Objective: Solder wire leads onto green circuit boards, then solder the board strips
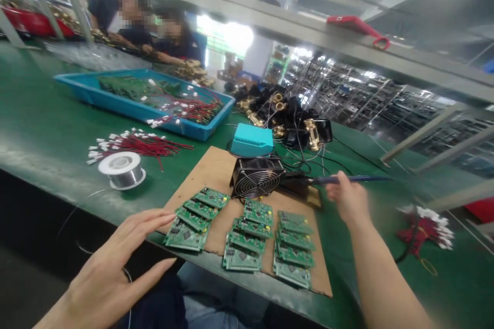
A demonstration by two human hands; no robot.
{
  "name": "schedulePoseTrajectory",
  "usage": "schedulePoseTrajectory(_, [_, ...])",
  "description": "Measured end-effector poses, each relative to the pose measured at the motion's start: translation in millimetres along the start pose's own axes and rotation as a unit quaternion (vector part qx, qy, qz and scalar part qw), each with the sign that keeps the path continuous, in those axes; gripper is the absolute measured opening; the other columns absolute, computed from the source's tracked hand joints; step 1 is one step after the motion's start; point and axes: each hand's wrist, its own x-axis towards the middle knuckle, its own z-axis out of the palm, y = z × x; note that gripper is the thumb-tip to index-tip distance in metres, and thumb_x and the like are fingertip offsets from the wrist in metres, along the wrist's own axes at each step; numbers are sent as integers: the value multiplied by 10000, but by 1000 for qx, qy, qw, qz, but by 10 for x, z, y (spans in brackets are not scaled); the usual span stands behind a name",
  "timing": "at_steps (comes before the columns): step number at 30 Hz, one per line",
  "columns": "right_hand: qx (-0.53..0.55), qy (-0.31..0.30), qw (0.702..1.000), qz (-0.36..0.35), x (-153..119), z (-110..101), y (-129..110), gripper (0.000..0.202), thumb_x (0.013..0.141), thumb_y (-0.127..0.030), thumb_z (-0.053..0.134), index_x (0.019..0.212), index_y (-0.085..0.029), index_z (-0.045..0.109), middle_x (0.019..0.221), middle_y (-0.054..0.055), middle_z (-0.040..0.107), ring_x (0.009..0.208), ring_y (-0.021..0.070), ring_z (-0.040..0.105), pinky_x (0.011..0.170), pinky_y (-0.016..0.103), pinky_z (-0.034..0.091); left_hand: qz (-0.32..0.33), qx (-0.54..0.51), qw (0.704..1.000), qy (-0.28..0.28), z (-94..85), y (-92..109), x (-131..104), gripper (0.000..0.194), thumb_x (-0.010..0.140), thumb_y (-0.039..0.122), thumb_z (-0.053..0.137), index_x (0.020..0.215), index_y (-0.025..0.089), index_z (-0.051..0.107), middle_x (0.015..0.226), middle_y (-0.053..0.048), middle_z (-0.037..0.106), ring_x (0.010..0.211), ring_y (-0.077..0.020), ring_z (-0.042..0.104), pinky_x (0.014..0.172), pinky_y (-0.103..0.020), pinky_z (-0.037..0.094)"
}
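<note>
My left hand [119,257] is open, thumb apart from the fingers, its fingertips at the left column of green circuit boards [187,234]. Two more overlapping columns, middle boards [243,257] and right boards [292,272], lie on a brown cardboard sheet [210,167]. My right hand [349,200] is closed on a blue-handled soldering iron [328,180], slightly blurred. The iron points left, towards a dark holder [297,182] beside a black fan [257,177]; whether its tip sits inside cannot be told.
A solder spool [129,172] stands left of the cardboard, near red wires with white connectors [142,144]. Behind are a blue tray [154,113], a turquoise box [252,139] and brass-fitted black parts [285,118]. More wires [424,229] lie right. Two people sit across the table.
</note>
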Motion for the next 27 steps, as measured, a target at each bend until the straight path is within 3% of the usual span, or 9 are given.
schedulePoseTrajectory(3, [1, -23, 999, 21, -39, 3, 48, 383, 718, -454, 829, 764, -139, 615, 488, 8, 632, 360, 105, 537, 344, 185, 431, 6, -27, 999, -16, 129, 136, 21, 506, 903, 301, 612, 1385, 345, 464, 1385, -14, 579, 1268, -233, 573, 1123, -408, 464])
schedulePoseTrajectory(6, [6, -37, 999, 37, -78, -32, 89, 355, 732, -412, 819, 842, -132, 630, 532, 19, 665, 408, 109, 573, 390, 188, 472, 30, -13, 999, -31, 203, 236, 28, 644, 898, 251, 619, 1472, 379, 356, 1448, -22, 515, 1313, -260, 532, 1151, -464, 423])
schedulePoseTrajectory(12, [16, -52, 998, 43, -141, -64, 178, 401, 735, -421, 792, 968, -158, 598, 589, -4, 688, 466, 111, 592, 434, 191, 493, 44, 20, 998, -32, 278, 196, 54, 745, 913, 207, 592, 1531, 440, 247, 1494, 21, 467, 1344, -276, 498, 1156, -493, 403])
schedulePoseTrajectory(18, [-46, -8, 999, 20, -152, -132, 227, 437, 674, -502, 826, 782, -167, 567, 543, 10, 651, 421, 116, 553, 376, 196, 443, 62, 34, 996, -58, 255, 196, 57, 762, 906, 222, 612, 1544, 402, 236, 1520, -10, 444, 1364, -284, 486, 1152, -478, 409])
schedulePoseTrajectory(21, [-95, 26, 995, -20, -289, -233, 158, 400, 653, -470, 848, 724, -147, 623, 510, -7, 614, 413, 101, 517, 370, 181, 405, 89, 46, 993, -65, 206, 153, 91, 767, 893, 240, 625, 1555, 325, 248, 1541, -59, 426, 1374, -304, 479, 1149, -469, 415])
schedulePoseTrajectory(24, [-154, 22, 985, -79, -585, -285, 79, 349, 671, -472, 838, 757, -168, 689, 575, 4, 642, 482, 128, 547, 436, 224, 453, 113, 73, 986, -99, 159, 92, 163, 796, 890, 311, 618, 1573, 256, 211, 1586, -109, 366, 1416, -327, 432, 1135, -459, 435])
schedulePoseTrajectory(25, [-208, 4, 968, -139, -712, -278, 61, 326, 727, -496, 792, 789, -187, 709, 629, 18, 666, 529, 149, 579, 481, 255, 487, 115, 79, 984, -114, 151, 74, 198, 812, 891, 327, 613, 1578, 248, 188, 1603, -116, 338, 1439, -329, 400, 1141, -462, 430])
schedulePoseTrajectory(27, [-311, -90, 905, -277, -985, -223, 41, 271, 827, -480, 712, 913, -224, 738, 834, 63, 732, 735, 219, 672, 676, 360, 570, 111, 83, 980, -144, 146, 46, 282, 864, 879, 334, 624, 1587, 246, 136, 1634, -122, 280, 1483, -326, 327, 1166, -477, 400])
